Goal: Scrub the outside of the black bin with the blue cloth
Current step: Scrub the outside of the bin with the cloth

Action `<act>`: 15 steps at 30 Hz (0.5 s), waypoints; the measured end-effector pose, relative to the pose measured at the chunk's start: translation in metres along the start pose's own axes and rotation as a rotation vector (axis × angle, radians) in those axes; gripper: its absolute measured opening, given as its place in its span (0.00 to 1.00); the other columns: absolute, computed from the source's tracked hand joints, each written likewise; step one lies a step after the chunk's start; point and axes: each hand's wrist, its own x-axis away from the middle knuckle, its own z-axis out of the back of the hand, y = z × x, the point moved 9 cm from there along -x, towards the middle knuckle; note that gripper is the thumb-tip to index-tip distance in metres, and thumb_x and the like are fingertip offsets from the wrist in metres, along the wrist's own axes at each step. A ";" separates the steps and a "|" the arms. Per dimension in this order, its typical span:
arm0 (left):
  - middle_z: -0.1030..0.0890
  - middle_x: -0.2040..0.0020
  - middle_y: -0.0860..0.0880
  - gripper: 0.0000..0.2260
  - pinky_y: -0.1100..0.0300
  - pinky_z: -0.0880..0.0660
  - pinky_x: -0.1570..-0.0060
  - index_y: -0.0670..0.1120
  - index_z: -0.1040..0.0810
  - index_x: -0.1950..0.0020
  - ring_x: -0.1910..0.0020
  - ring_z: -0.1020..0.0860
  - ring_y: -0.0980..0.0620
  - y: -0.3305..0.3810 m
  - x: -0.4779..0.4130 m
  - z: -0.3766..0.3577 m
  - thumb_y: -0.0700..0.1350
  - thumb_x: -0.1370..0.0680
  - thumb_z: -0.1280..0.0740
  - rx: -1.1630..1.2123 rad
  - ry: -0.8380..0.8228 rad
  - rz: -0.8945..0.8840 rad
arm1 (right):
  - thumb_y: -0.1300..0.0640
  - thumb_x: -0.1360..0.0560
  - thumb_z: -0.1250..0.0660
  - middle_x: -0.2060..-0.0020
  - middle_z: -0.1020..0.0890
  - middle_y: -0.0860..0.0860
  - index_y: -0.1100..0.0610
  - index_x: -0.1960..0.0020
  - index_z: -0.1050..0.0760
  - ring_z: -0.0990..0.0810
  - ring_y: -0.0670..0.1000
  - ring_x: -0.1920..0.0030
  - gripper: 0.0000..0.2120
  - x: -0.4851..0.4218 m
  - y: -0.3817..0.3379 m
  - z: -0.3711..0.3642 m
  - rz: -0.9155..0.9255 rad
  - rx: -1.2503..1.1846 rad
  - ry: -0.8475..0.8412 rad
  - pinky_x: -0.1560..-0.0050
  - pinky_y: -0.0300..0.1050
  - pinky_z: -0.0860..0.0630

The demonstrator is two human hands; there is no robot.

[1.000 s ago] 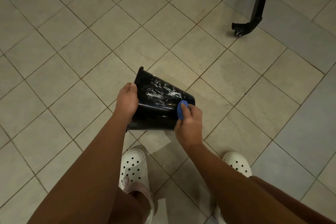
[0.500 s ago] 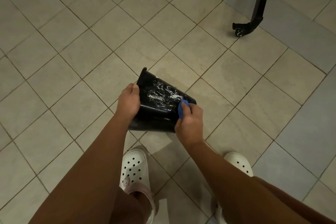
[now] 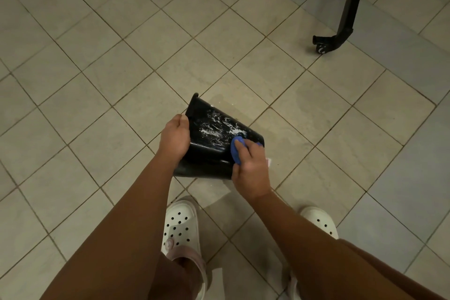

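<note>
Gripping black bin (image 3: 209, 153) edge: left hand (image 3: 174, 139) fingers curled | right hand (image 3: 252, 170) fingers clamped on blue cloth (image 3: 235, 148), against bin side

Indoor room, kind unclear: beige tiled floor (image 3: 102, 85), and a black stand leg (image 3: 351, 5) on a castor (image 3: 321, 48)

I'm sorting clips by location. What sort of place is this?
Probably indoors, a home or workroom; I cannot tell which. Clues: the tiled floor, a black furniture leg on a small wheel, and a soapy black bin being scrubbed near white clogs.
</note>
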 end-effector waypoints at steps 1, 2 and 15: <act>0.23 0.54 0.44 0.14 0.53 0.30 0.52 0.44 0.26 0.51 0.53 0.25 0.46 0.000 0.000 0.000 0.48 0.16 0.48 0.004 -0.003 -0.003 | 0.67 0.33 0.35 0.43 0.24 0.63 0.66 0.38 0.27 0.31 0.57 0.42 0.23 -0.007 -0.003 -0.002 0.029 -0.011 -0.019 0.38 0.50 0.30; 0.23 0.55 0.45 0.14 0.53 0.31 0.53 0.44 0.26 0.51 0.54 0.25 0.47 0.000 0.000 -0.001 0.48 0.16 0.48 0.008 -0.003 -0.004 | 0.66 0.31 0.37 0.42 0.25 0.63 0.65 0.37 0.28 0.31 0.57 0.41 0.23 -0.013 -0.001 -0.002 0.032 -0.009 -0.034 0.38 0.51 0.30; 0.24 0.56 0.46 0.14 0.55 0.32 0.55 0.44 0.27 0.51 0.56 0.26 0.49 0.001 0.001 -0.001 0.48 0.16 0.48 -0.008 -0.004 -0.014 | 0.65 0.30 0.37 0.43 0.24 0.64 0.66 0.38 0.28 0.27 0.62 0.42 0.20 -0.006 -0.013 -0.004 0.096 0.043 -0.048 0.38 0.52 0.31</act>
